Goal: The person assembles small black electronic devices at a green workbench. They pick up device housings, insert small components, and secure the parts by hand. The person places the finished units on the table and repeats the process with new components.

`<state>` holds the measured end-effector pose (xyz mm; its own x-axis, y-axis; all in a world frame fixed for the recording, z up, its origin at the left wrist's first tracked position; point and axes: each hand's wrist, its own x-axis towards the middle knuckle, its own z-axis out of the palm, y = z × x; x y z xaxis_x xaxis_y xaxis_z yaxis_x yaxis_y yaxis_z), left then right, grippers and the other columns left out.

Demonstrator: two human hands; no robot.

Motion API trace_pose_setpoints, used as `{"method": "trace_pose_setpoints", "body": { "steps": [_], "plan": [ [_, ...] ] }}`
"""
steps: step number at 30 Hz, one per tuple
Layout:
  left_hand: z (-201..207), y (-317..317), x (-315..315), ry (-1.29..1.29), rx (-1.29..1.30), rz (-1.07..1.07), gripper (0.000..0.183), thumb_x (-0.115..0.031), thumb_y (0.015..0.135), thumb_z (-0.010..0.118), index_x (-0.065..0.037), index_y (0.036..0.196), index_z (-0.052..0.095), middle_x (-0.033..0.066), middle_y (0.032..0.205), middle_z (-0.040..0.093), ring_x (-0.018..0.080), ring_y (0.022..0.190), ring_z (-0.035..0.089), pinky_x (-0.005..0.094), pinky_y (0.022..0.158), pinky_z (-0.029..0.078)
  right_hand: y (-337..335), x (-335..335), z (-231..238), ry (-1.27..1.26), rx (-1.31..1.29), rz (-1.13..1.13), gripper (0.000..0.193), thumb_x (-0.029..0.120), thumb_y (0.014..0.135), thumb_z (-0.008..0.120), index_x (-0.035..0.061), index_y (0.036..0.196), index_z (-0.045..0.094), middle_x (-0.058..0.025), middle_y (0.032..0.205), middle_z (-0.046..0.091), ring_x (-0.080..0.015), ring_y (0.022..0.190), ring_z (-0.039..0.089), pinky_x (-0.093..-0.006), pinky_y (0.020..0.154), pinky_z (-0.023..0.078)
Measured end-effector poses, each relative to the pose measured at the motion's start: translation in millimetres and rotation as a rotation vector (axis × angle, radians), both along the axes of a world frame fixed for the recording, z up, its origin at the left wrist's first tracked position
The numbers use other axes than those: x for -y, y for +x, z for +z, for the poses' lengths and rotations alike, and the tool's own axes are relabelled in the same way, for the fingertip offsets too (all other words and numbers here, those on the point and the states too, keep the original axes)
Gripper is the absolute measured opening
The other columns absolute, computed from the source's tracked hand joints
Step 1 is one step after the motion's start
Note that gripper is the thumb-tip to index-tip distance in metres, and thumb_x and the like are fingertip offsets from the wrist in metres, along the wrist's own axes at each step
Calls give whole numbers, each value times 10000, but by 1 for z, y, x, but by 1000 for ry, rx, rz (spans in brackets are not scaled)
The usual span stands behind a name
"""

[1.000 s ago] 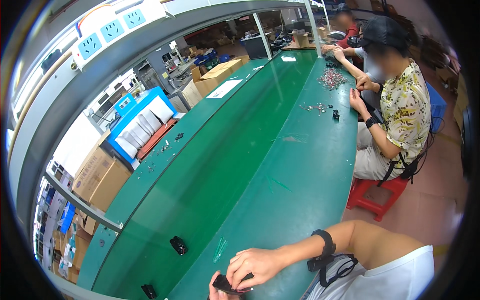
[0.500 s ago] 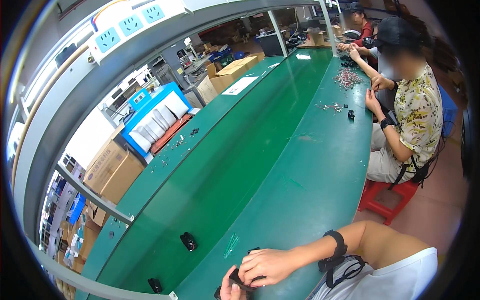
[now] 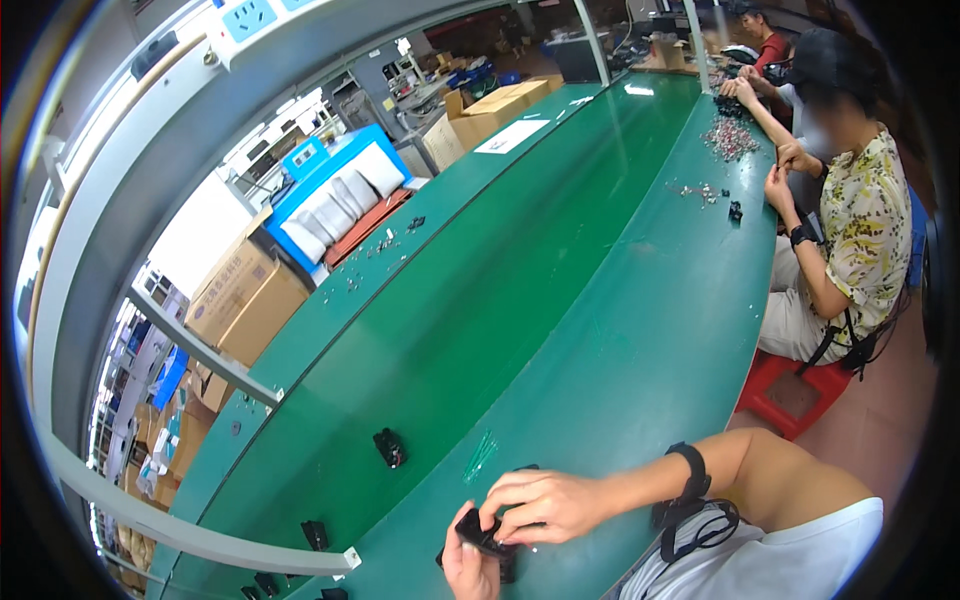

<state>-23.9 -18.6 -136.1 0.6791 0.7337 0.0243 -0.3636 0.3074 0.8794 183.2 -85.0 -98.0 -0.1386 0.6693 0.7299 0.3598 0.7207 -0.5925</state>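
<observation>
Near the lower edge, my left hand (image 3: 468, 568) is closed around a small black plastic part (image 3: 480, 536), thumb and fingers at its side. My right hand (image 3: 545, 505), a black strap around its wrist, presses bent fingertips onto the same part from above. The part is tilted and partly covered by the fingers, so its exact kind cannot be made out. More black pieces show just behind and below the hands, mostly hidden. Thin green strips (image 3: 481, 456) lie on the table beyond my right hand.
A black part (image 3: 390, 448) and another (image 3: 315, 535) lie on the green belt (image 3: 480, 330), with several more at the lower left. A grey metal frame (image 3: 210, 545) crosses the left side. A co-worker (image 3: 845, 220) sits at right by piled small parts (image 3: 732, 140).
The view has shifted, so the surroundings sit higher and further right, and more black parts show at lower left. Both hands stay on the black part, its upper side now slightly more visible.
</observation>
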Motion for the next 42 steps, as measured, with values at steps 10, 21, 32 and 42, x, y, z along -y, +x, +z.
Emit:
{"method": "trace_pose_setpoints", "body": {
  "steps": [10, 21, 32, 42],
  "plan": [
    [7, 13, 2, -18, -35, -32, 587, -240, 1002, 566, 67, 1453, 348, 154, 1296, 537, 234, 1175, 559, 380, 1046, 438, 6, -3, 4, -58, 94, -2, 98, 93, 806, 709, 43, 815, 625, -72, 1099, 595, -285, 1064, 582, -420, 893, 481],
    [5, 6, -2, 57, 45, -51, 749, -427, 943, 630, 67, 1439, 364, 201, 1277, 552, 259, 1161, 586, 396, 993, 501, -19, 4, -6, -295, -246, 11, 103, 111, 818, 773, 70, 877, 699, -118, 1194, 597, -282, 1066, 572, -405, 926, 445],
    [-4, 4, -3, 70, 46, -60, 760, -433, 927, 655, 38, 1450, 368, 199, 1251, 566, 270, 1108, 614, 405, 960, 521, -24, 8, -4, -246, -224, -89, 153, 61, 762, 800, 95, 902, 748, -137, 1253, 579, -275, 1123, 568, -330, 761, 517],
    [5, 9, -4, 16, 10, 51, 649, -334, 1001, 564, 72, 1458, 345, 156, 1237, 592, 249, 1071, 639, 369, 921, 540, -4, -3, 6, -245, 87, -54, 342, 198, 700, 846, 164, 1033, 774, -157, 1404, 531, -319, 1189, 571, -379, 846, 539]
  ]
}}
